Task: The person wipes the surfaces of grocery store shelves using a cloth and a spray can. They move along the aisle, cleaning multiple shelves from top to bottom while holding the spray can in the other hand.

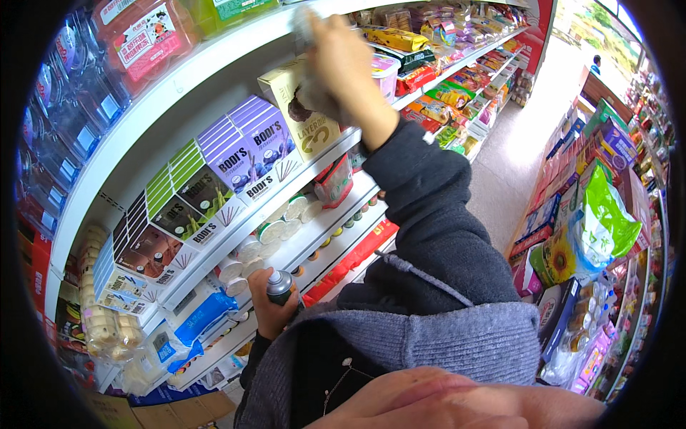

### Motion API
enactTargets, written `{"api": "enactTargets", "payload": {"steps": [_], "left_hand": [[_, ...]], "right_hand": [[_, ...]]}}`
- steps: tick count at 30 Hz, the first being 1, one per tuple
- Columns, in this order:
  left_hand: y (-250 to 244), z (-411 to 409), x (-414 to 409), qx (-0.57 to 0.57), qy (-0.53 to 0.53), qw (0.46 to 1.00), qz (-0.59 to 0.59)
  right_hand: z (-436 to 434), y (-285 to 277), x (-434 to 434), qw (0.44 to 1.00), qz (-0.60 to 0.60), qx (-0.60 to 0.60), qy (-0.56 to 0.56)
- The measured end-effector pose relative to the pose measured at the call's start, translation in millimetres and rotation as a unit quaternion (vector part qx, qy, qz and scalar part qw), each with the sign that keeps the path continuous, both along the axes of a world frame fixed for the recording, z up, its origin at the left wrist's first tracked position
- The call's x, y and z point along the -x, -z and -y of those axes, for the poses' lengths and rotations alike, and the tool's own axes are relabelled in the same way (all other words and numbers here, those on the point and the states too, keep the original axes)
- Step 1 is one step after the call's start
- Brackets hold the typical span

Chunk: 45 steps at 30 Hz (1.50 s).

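My left hand (270,305) is wrapped around a spray can (281,287) with a pale cap, held low in front of the shelves. Raised high, my right hand (343,56) grips a greyish cloth (320,99), blurred and partly hidden by the hand. The cloth is near the white front edge of the upper shelf (236,45) and overlaps a cream-coloured snack box (297,112) in view. Left of that box, purple biscuit-stick boxes (246,142), green ones (187,187) and brown ones (144,241) line the shelf below.
Plastic jelly packs (142,45) sit on the upper shelf. Lower down are round tubs (270,230) and blue-and-white packs (206,316). Bagged snacks (394,37) fill the far shelves. Across the aisle floor (504,145) stands a display with boxes and a green-white bag (605,214). A person (595,64) is far off.
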<state>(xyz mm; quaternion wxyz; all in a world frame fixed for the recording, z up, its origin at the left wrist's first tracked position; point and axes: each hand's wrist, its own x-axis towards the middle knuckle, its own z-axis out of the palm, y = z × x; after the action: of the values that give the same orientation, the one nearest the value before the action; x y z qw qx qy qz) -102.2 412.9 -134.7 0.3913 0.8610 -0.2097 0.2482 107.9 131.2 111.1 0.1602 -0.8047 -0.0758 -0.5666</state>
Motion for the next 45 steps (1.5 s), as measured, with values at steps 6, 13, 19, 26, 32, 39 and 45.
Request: {"api": "enactTargets", "payload": {"steps": [6, 13, 19, 26, 32, 39, 45], "left_hand": [[4, 16, -9, 0.021, -0.037, 0.999, -0.003], [-12, 37, -33, 0.014, -0.005, 1.0, 0.0], [-10, 45, -43, 0.01, 0.009, 1.0, -0.003], [-6, 46, -49, 0.01, 0.028, 0.999, -0.016], [-4, 43, -50, -0.012, 0.025, 1.0, 0.009], [-2, 42, -52, -0.001, 0.017, 1.0, -0.001], [-6, 39, -44, -0.001, 0.022, 1.0, -0.016]], "right_hand": [[125, -19, -62, 0.978, -0.109, -0.148, 0.1], [52, -10, -20, 0.997, -0.08, -0.004, -0.003], [106, -9, -46, 0.99, -0.08, -0.098, 0.066], [109, -13, -43, 0.994, -0.062, -0.071, 0.057], [85, 1, -40, 0.998, -0.017, -0.046, 0.039], [72, 7, -23, 0.998, -0.049, -0.005, 0.025], [89, -8, -43, 0.998, 0.013, -0.031, 0.052]]}}
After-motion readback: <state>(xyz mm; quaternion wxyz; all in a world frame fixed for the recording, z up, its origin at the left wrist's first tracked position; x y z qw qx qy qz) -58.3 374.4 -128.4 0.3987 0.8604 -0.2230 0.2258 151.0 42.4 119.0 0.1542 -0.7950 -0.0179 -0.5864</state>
